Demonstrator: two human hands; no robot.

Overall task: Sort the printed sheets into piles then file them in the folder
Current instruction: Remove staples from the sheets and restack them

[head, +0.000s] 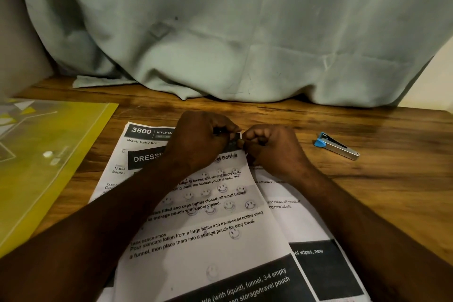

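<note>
Both hands, left hand and right hand, pinch the top corner of the printed sheets fanned on the wooden table, yellow folder lying at left, stapler at right.

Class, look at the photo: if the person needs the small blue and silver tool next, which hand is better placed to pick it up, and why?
The right hand. The tool lies on the table on that hand's side, with bare wood between them. The left hand would have to cross over the right hand and the sheets.
</note>
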